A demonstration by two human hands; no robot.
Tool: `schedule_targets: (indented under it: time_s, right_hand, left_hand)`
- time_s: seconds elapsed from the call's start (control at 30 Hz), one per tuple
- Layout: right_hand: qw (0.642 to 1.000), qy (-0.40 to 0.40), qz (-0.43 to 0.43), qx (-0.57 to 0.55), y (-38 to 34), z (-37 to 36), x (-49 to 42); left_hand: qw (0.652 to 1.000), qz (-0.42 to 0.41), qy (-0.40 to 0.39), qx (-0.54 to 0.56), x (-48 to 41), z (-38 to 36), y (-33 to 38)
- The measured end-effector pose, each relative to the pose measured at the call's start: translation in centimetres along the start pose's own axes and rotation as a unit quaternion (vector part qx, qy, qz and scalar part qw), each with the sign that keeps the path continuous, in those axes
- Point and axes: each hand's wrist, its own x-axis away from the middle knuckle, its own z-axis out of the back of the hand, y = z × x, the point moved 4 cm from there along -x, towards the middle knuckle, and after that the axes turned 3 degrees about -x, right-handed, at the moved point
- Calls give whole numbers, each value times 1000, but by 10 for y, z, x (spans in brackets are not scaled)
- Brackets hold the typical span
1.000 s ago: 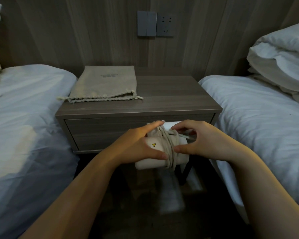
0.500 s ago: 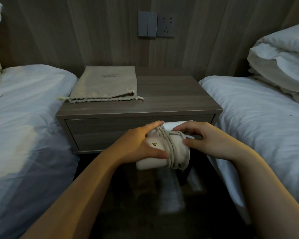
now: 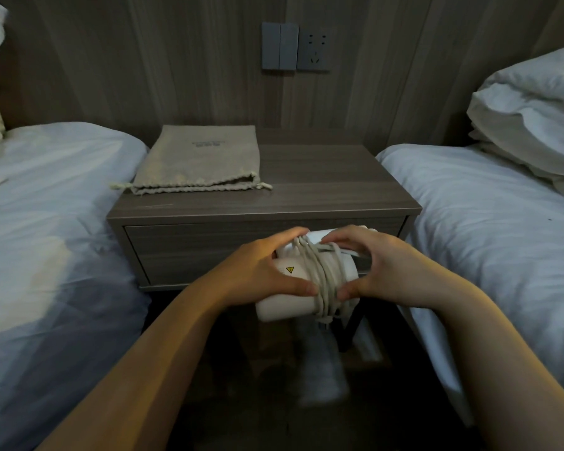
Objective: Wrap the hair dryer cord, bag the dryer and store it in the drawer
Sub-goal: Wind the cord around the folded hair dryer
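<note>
A white hair dryer [image 3: 290,302] with a small yellow warning sticker is held in the air in front of the nightstand drawer [image 3: 209,252], which is closed. Its pale cord [image 3: 323,275] is wound several times around the body. My left hand [image 3: 258,268] grips the dryer's left side, thumb on the front. My right hand [image 3: 385,265] holds the right side, fingers over the top and thumb pressed on the cord coils. A beige drawstring bag [image 3: 199,161] lies flat on the left half of the nightstand top [image 3: 332,187].
White beds flank the nightstand, one at left [image 3: 46,239], one at right [image 3: 502,239], with pillows [image 3: 531,115] stacked at far right. A switch and socket panel [image 3: 295,47] sits on the wood wall. A dark floor [image 3: 274,402] lies below.
My right hand slid back over the dryer's right side and its thumb came down onto the cord coils. The left hand kept its grip; the dryer stayed almost in place.
</note>
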Motion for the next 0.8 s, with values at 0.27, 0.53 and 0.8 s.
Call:
schedule_targets:
  time_s: [0.27, 0.53, 0.8]
  right_hand:
    - [999, 39, 28, 24, 2, -3, -4]
    - [996, -65, 20, 51, -3, 1, 4]
    - [993, -37, 8, 112, -8, 1, 3]
  left_hand:
    - [1000, -3, -1, 18, -2, -6, -1]
    - [999, 11, -10, 43, -2, 0, -4]
    - [1000, 2, -15, 24, -1, -5, 3]
